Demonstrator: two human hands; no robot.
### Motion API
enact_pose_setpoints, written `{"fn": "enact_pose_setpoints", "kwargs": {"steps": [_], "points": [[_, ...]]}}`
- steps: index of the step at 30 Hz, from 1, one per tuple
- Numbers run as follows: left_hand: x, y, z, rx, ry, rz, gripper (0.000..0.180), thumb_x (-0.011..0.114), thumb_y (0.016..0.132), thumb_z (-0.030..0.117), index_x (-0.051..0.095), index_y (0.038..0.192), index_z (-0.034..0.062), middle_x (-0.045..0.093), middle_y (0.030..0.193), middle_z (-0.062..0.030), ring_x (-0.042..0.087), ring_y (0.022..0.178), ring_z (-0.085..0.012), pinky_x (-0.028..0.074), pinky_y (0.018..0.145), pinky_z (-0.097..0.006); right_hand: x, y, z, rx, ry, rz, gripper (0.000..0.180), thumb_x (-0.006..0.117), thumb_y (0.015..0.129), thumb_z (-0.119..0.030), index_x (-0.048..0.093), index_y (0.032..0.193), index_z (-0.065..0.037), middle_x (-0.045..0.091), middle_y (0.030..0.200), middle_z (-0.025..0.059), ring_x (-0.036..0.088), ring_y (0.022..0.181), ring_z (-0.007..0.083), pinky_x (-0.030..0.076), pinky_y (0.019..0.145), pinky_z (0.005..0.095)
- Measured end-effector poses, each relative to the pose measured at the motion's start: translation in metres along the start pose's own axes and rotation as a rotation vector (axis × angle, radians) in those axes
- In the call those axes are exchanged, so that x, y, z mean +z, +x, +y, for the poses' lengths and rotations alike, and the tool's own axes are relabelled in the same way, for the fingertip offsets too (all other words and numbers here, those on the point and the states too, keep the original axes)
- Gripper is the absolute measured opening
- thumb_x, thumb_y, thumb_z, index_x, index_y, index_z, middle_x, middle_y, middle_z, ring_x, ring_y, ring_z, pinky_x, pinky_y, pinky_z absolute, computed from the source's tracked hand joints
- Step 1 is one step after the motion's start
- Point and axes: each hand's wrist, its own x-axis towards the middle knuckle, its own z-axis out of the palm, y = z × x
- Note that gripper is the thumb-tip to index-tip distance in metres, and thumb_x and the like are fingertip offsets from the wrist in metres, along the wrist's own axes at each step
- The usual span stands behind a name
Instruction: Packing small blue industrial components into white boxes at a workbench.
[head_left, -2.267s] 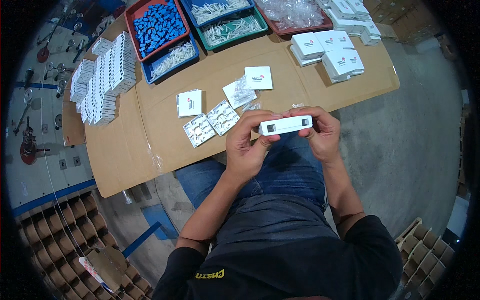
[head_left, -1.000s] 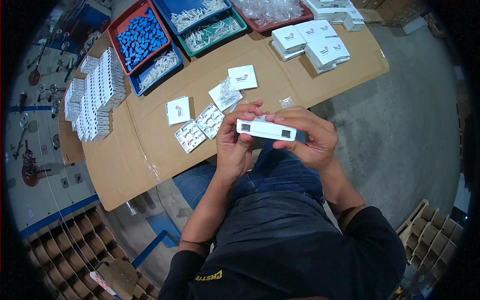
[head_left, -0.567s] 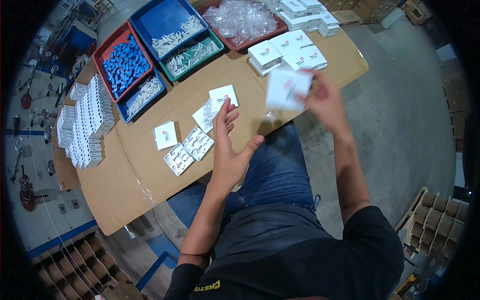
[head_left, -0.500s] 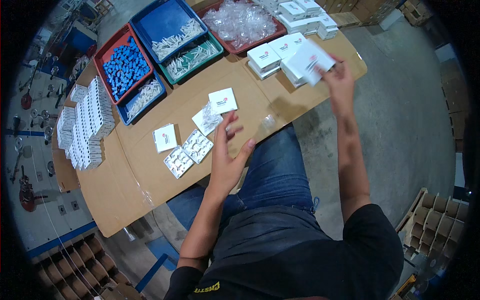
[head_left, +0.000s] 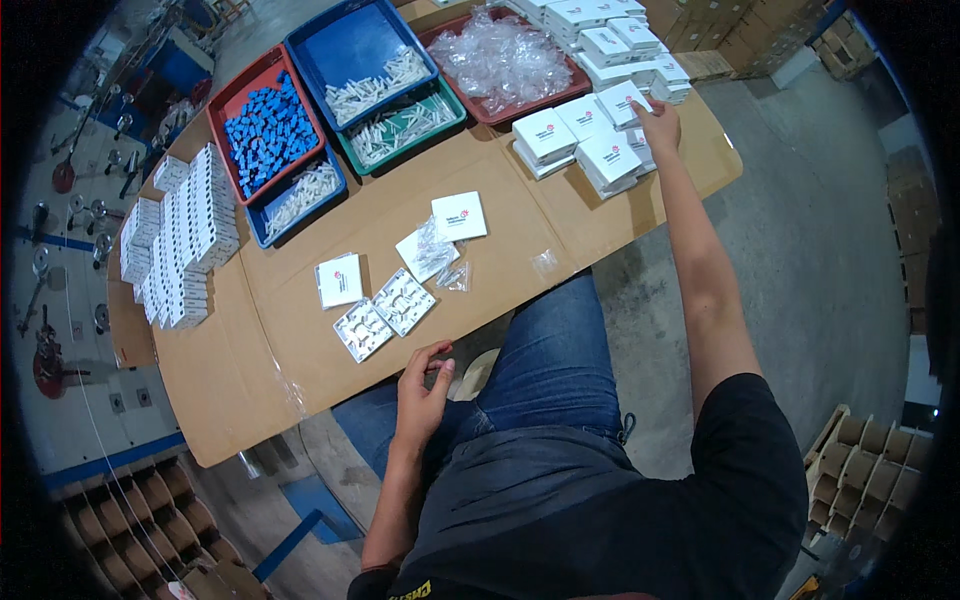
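Note:
My right hand (head_left: pixel 661 122) is stretched far out to the stack of small white boxes (head_left: pixel 585 138) at the table's right end, its fingers resting on a box (head_left: pixel 623 103); nothing is gripped that I can see. My left hand (head_left: pixel 424 385) hangs at the table's near edge over my knee, fingers loosely curled, holding nothing. Just beyond it lie two white moulded plates (head_left: pixel 386 314) with holes, a flat white box (head_left: pixel 339 280), another white box (head_left: pixel 459 215) and small clear bags (head_left: pixel 437 258).
The brown cardboard-covered table (head_left: pixel 300 350) carries a red tray of blue parts (head_left: pixel 264 128), blue and green trays of white parts (head_left: pixel 385 100), a red tray of clear bags (head_left: pixel 505 62) and rows of upright white plates (head_left: pixel 185 240) at left. Cardboard dividers (head_left: pixel 870 455) stand at right.
The white box I held in both hands went right with my right hand to the box stack. My left hand let go and dropped to the table's near edge.

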Motion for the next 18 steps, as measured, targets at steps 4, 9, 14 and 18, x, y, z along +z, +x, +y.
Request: {"fn": "enact_pose_setpoints", "kwargs": {"steps": [4,9,14,18], "points": [[0.003,0.006,0.001,0.015,-0.002,0.002,0.031,0.065,0.097,0.01,0.064,0.126,0.0008,0.067,0.118,-0.0118,0.065,0.097,-0.0182,0.051,0.088,-0.03,-0.016,0.01,0.005,-0.065,-0.157,-0.057,0.045,0.084,0.08,-0.034,0.072,0.111,-0.005,0.072,0.108,0.0141,0.069,0.094,0.0257,0.053,0.085,0.038],[0.002,0.012,-0.004,0.06,-0.03,0.048,0.029,0.065,0.098,0.012,0.065,0.124,0.001,0.068,0.113,-0.0113,0.065,0.094,-0.0178,0.052,0.085,-0.029,-0.01,-0.069,-0.073,-0.423,0.066,-0.094,0.04,0.078,0.086,-0.034,0.071,0.115,-0.008,0.072,0.11,0.0127,0.068,0.091,0.0262,0.053,0.084,0.0393],[-0.006,0.025,0.001,0.056,0.127,0.123,0.029,0.067,0.095,0.016,0.066,0.121,0.0013,0.069,0.107,-0.013,0.066,0.09,-0.0237,0.052,0.081,-0.035,0.042,-0.24,-0.146,-0.446,-0.177,-0.708,0.056,0.07,0.09,-0.049,0.063,0.128,-0.008,0.067,0.112,0.0183,0.068,0.099,0.0302,0.054,0.085,0.0427],[-0.021,0.056,0.01,0.234,0.489,0.259,0.029,0.071,0.089,0.018,0.068,0.114,0.0037,0.067,0.107,-0.0138,0.062,0.101,-0.0317,0.048,0.088,-0.042,0.075,-0.285,-0.181,-0.381,-0.539,-0.714,0.077,0.063,0.086,-0.069,0.057,0.136,-0.011,0.058,0.125,0.0246,0.065,0.109,0.0391,0.054,0.088,0.0502]]}}
